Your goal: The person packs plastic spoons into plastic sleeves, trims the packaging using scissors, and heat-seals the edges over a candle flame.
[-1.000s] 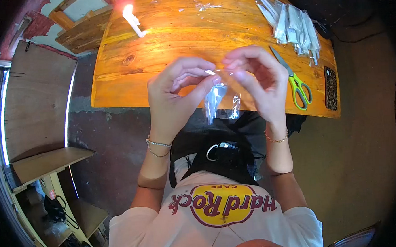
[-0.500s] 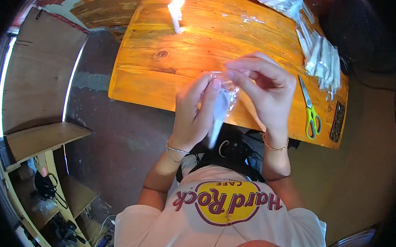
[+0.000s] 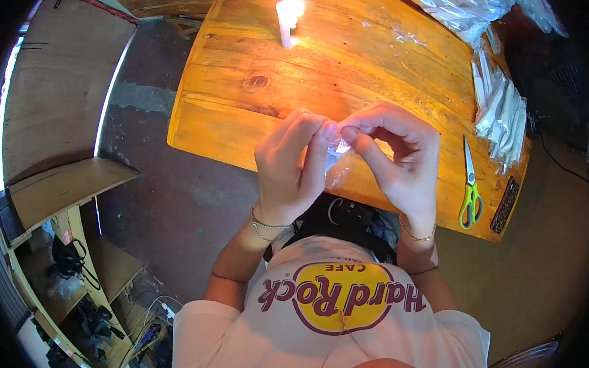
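Near the table's front edge, my left hand [image 3: 293,167] and my right hand [image 3: 400,158] are close together, fingertips pinched on a clear plastic wrapper [image 3: 337,154]. Light glints off its crinkled film. A white piece, spoon-like in the earlier view, is inside; now my left fingers hide most of it. Thumb and forefinger of my right hand grip the wrapper's upper edge, with the other fingers curled. A lit white candle [image 3: 285,34] stands upright on the wooden table [image 3: 224,114], beyond my hands and apart from them.
Right of my hands lie green-handled scissors [image 3: 470,188], a dark patterned phone-like object [image 3: 505,205] and a pile of wrapped white pieces [image 3: 500,113]. A large heap of clear plastic [image 3: 451,2] is at the back right. Wooden shelves [image 3: 75,189] stand at the left.
My right hand has come lower, and both hands now pinch the wrapper closer together. The white piece is more hidden. The table and candle appear shifted right and down as the camera view turned.
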Tool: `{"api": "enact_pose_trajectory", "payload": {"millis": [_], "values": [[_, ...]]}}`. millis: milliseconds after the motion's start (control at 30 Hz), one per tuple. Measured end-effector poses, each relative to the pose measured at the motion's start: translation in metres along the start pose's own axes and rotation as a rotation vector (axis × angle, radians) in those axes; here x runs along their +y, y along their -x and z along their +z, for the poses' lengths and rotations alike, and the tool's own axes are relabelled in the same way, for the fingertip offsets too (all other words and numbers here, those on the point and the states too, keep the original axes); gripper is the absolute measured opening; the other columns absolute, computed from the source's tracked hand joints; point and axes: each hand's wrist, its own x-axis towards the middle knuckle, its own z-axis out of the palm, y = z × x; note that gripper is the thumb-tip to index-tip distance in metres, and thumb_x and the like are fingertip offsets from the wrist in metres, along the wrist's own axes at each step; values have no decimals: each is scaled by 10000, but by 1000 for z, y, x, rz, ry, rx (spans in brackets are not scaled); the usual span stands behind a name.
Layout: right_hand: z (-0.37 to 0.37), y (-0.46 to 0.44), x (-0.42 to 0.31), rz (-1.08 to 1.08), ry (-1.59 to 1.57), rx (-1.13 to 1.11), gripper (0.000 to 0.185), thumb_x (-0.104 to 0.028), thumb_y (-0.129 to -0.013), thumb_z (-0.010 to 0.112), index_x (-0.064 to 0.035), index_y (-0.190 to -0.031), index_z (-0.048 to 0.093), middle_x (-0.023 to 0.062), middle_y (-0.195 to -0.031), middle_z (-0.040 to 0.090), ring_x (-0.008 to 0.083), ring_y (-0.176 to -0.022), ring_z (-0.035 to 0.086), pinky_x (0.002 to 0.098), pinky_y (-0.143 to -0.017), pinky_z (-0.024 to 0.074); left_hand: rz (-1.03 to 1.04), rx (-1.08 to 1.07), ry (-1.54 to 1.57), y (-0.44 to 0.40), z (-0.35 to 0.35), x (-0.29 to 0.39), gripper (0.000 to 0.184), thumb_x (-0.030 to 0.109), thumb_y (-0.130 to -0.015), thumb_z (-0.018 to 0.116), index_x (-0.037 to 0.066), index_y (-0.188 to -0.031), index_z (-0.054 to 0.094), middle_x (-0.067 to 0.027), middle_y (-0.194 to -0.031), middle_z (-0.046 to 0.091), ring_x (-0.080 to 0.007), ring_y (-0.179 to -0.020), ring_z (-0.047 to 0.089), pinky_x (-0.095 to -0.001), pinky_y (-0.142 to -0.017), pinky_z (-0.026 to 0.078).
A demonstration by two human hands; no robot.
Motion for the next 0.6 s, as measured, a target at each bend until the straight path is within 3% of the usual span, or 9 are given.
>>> {"api": "enact_pose_trajectory", "payload": {"millis": [233,400,500,600], "values": [[-8,0,-3,41,-28,42,104,58,-718,587,15,-803,628,41,-730,608,80,-651,574,196,-600,453,232,146,-185,4,2,-8,46,5,-799,566,23,-760,548,-95,-637,517,-216,-487,517,-287,-437,390],[-1,2,-5,174,-300,61,186,16,-739,648,7,-925,632,41,-820,629,86,-753,582,198,-647,452,150,191,-175,2,-3,-8,67,33,-811,574,21,-751,548,-93,-630,518,-194,-490,518,-273,-431,389],[10,15,13,150,-304,-2,212,-15,-759,665,-3,-968,630,52,-857,632,98,-798,583,208,-688,455,71,196,-124,0,1,-9,95,66,-830,573,17,-751,551,-81,-635,532,-155,-500,519,-250,-439,399],[16,19,23,143,-337,68,117,-8,-793,634,17,-906,632,58,-852,631,85,-775,578,216,-675,466,-106,186,63,2,6,-11,131,119,-861,555,17,-780,552,-58,-656,555,-114,-537,533,-231,-457,416]]}}
